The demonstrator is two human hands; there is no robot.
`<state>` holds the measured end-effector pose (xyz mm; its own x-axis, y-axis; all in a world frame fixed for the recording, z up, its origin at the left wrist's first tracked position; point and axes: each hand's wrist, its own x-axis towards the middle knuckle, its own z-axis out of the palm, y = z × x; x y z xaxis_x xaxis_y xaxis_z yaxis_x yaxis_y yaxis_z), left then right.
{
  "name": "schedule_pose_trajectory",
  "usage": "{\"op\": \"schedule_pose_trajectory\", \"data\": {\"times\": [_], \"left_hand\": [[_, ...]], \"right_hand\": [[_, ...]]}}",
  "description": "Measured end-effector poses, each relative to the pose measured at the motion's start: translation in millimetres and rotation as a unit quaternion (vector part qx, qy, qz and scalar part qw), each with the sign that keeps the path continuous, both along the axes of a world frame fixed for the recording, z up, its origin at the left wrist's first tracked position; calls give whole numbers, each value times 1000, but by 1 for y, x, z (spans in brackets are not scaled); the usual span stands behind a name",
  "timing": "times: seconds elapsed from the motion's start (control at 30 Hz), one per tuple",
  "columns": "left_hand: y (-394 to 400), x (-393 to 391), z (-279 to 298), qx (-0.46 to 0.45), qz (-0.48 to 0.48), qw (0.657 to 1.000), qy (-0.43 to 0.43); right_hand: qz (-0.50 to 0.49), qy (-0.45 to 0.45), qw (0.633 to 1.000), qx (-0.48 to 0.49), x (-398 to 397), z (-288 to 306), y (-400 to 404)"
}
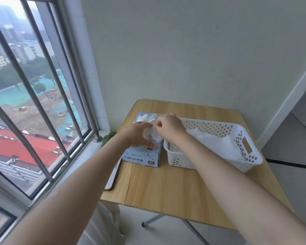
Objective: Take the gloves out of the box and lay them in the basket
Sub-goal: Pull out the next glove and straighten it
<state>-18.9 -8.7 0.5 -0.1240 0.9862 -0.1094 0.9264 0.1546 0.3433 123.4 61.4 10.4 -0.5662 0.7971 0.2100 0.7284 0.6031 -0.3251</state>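
- Box (pixel 143 152) of gloves sat on the desk (pixel 166 188), its long side almost touching the white perforated basket (pixel 244 152), presumably so each glove needed only a short carry across.
- The left hand (pixel 140 135) lay on top of the box with fingers spread fairly straight, pressing down; I judged this was to keep the box from lifting as a glove came out.
- The right hand (pixel 168 127) hovered above the box's opening, its fingers pinched on a white glove (pixel 151 132) bunched up there, partly drawn out.
- Beside the box, inside the basket, white gloves (pixel 214 140) already lay in a loose pile, so the task looked well under way.
- The box's near face carried Chinese characters and a dark "XL" size mark; the smaller print was too blurred for me to read.
- Beyond the box's other side stood a barred window (pixel 42 103).
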Motion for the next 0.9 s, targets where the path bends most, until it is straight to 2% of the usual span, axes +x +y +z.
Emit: {"op": "schedule_pose_trajectory", "data": {"times": [0.07, 0.17, 0.2, 0.27, 0.33, 0.4, 0.47, 0.77, 0.83, 0.9], "left_hand": [[0, -1, 0, 17, 13, 1000, -3], [-1, -5, 0, 49, 10, 998, -46], [-2, -6, 1, 68, 9, 995, -70], [-5, -8, 5, 127, 18, 988, -87], [-6, -10, 9, 173, 28, 981, -84], [-7, -11, 13, 179, 40, 979, -87], [-7, -9, 14, 164, 51, 983, -67], [-3, -12, 4, 91, 82, 992, -26], [-3, -15, 6, 124, 88, 988, -30], [-5, -19, 9, 190, 106, 974, -69]], "right_hand": [[12, -24, 1000, 2, -2, 4, -3], [5, -155, 988, 1, -7, 7, -6], [6, -173, 985, 11, -9, 7, -7], [11, -132, 991, 15, -11, 13, -9], [10, -37, 999, -32, -10, 24, -11], [7, 60, 995, -81, -9, 36, -12], [1, 113, 991, -74, -8, 46, -13], [3, 227, 972, -63, -6, 44, -7], [-9, 228, 971, -67, -2, 41, -6], [-26, 204, 976, -68, 4, 41, -2]]}}
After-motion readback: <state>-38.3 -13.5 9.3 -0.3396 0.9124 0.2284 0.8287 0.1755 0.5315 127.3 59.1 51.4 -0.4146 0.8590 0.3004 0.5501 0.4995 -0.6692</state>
